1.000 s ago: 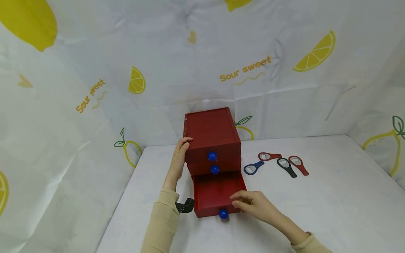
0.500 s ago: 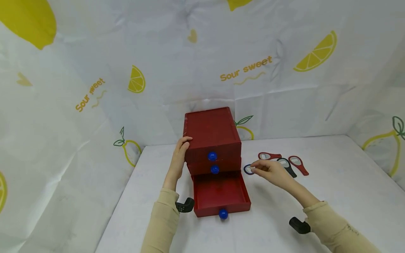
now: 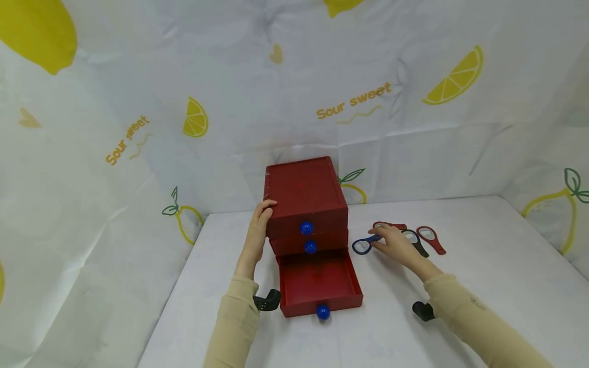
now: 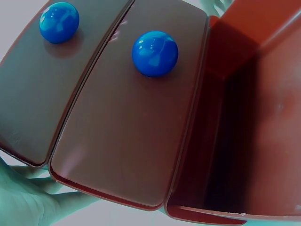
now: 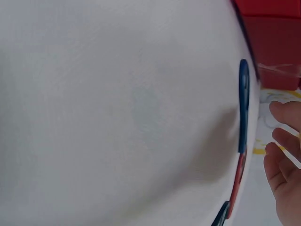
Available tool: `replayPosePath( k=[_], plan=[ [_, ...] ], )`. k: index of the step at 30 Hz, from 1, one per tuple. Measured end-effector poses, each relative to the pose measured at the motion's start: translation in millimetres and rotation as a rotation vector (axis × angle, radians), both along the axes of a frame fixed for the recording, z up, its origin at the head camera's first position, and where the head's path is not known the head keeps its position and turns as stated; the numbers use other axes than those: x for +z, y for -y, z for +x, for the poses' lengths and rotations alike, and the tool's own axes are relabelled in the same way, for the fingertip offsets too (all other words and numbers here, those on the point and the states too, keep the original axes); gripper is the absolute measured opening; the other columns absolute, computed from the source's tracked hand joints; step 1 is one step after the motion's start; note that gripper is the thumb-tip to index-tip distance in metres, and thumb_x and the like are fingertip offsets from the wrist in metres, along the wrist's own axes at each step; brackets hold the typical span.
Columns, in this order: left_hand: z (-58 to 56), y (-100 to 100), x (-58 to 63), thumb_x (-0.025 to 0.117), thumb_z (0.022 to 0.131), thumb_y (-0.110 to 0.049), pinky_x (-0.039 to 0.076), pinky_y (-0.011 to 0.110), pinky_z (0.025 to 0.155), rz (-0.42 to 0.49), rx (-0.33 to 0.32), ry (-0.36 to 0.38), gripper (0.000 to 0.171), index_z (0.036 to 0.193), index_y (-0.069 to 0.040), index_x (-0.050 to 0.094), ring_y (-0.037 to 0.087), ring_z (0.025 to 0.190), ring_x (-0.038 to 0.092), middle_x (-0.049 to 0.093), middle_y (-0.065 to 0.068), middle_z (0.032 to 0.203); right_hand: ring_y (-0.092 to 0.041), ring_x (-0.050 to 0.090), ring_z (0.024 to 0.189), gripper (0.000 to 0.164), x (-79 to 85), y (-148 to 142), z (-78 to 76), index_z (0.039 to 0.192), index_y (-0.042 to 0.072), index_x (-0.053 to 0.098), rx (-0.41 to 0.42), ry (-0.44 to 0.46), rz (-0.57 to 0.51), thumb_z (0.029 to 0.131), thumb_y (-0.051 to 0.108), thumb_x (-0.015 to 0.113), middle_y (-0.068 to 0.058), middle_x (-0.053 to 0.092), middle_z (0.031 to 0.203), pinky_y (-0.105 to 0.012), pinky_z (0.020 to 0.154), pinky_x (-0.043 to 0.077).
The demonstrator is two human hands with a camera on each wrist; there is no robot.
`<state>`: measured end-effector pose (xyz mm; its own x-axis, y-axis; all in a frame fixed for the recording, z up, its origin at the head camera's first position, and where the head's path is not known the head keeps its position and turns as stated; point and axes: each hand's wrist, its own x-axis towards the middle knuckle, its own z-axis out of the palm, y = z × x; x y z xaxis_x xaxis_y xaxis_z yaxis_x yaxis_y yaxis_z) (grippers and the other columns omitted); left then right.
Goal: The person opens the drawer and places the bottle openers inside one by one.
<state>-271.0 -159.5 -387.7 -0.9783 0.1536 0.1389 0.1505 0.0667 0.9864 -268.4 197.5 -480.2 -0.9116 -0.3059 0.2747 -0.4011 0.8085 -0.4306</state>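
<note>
A red drawer cabinet [image 3: 303,184] with blue round knobs stands near the back; its bottom drawer [image 3: 317,283] is pulled out and holds nothing. My left hand [image 3: 254,239] rests against the cabinet's left side, fingertips at the top edge. In the left wrist view, its fingers [image 4: 75,200] lie along the side wall. My right hand [image 3: 398,248] is over the handle of a blue bottle opener [image 3: 361,247] lying right of the cabinet. In the right wrist view, the fingers [image 5: 277,160] are apart and hover above the blue opener, with nothing between them.
Beside my right hand lie a red bottle opener [image 3: 401,226], partly covered by it, a black one [image 3: 420,248] and another red one [image 3: 431,239]. A white cloth backdrop [image 3: 257,122] with lemon prints rises behind the white table [image 3: 483,266].
My right hand has left the front of the open drawer and travelled back and right to the blue bottle opener. The left hand has stayed against the cabinet.
</note>
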Motion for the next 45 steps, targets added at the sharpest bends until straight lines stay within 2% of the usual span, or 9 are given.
replayPosePath(
  k=[5, 11, 18, 26, 32, 38, 45],
  plan=[
    [12.7, -4.4, 14.8, 0.034, 0.1, -0.027, 0.041, 0.03, 0.084, -0.022, -0.011, 0.001, 0.033, 0.128, -0.014, 0.042, 0.02, 0.105, 0.046, 0.038, 0.008, 0.135, -0.045, 0.053, 0.104, 0.037, -11.0, -1.5, -3.6, 0.115, -0.004, 0.06, -0.055, 0.055, 0.044, 0.08, 0.008, 0.064, -0.027, 0.058, 0.116, -0.057, 0.088, 0.041],
    [15.8, -5.5, 17.8, 0.033, 0.099, -0.027, 0.04, 0.031, 0.085, -0.03, -0.013, -0.007, 0.033, 0.129, -0.014, 0.042, 0.02, 0.108, 0.045, 0.036, 0.008, 0.137, -0.047, 0.051, 0.108, 0.038, -22.0, -5.8, -3.5, 0.116, -0.007, 0.059, -0.06, 0.07, 0.05, 0.08, 0.006, 0.061, -0.028, 0.057, 0.119, -0.057, 0.092, 0.039],
    [15.8, -5.1, 18.7, 0.033, 0.099, -0.027, 0.04, 0.032, 0.086, -0.02, -0.006, -0.018, 0.033, 0.128, -0.013, 0.042, 0.022, 0.109, 0.044, 0.036, 0.01, 0.138, -0.04, 0.053, 0.098, 0.033, -26.6, -3.8, -3.2, 0.111, -0.007, 0.063, -0.082, 0.028, 0.035, 0.08, 0.006, 0.062, -0.024, 0.059, 0.108, -0.052, 0.086, 0.042],
    [17.0, -5.8, 18.4, 0.034, 0.099, -0.027, 0.04, 0.031, 0.087, -0.023, -0.006, -0.008, 0.033, 0.128, -0.013, 0.042, 0.022, 0.111, 0.044, 0.034, 0.009, 0.139, -0.032, 0.056, 0.083, 0.019, -31.0, -4.3, -1.4, 0.093, -0.004, 0.069, -0.104, -0.013, 0.067, 0.078, 0.008, 0.068, -0.017, 0.063, 0.088, -0.047, 0.076, 0.042],
    [16.1, -6.0, 18.0, 0.034, 0.1, -0.027, 0.039, 0.031, 0.087, -0.025, -0.005, -0.023, 0.034, 0.129, -0.012, 0.041, 0.022, 0.112, 0.043, 0.034, 0.009, 0.14, -0.027, 0.056, 0.078, 0.019, -25.2, -3.2, 2.3, 0.089, -0.004, 0.07, -0.089, 0.018, 0.08, 0.078, 0.011, 0.07, -0.012, 0.064, 0.08, -0.044, 0.073, 0.043],
    [16.8, -6.0, 17.6, 0.033, 0.1, -0.027, 0.039, 0.031, 0.088, -0.022, -0.004, -0.022, 0.034, 0.129, -0.013, 0.041, 0.023, 0.113, 0.042, 0.034, 0.01, 0.139, -0.023, 0.056, 0.075, 0.02, -14.4, -3.4, 10.0, 0.088, -0.002, 0.07, -0.095, 0.038, 0.061, 0.076, 0.014, 0.07, -0.01, 0.064, 0.079, -0.042, 0.07, 0.045],
    [17.0, -5.4, 17.4, 0.034, 0.099, -0.028, 0.039, 0.032, 0.087, -0.024, -0.009, -0.029, 0.035, 0.13, -0.013, 0.041, 0.022, 0.111, 0.043, 0.035, 0.01, 0.138, -0.019, 0.052, 0.073, 0.02, -4.5, -7.3, 21.7, 0.09, -0.001, 0.07, -0.098, 0.039, 0.025, 0.076, 0.014, 0.07, -0.009, 0.062, 0.082, -0.034, 0.064, 0.043]
  ],
)
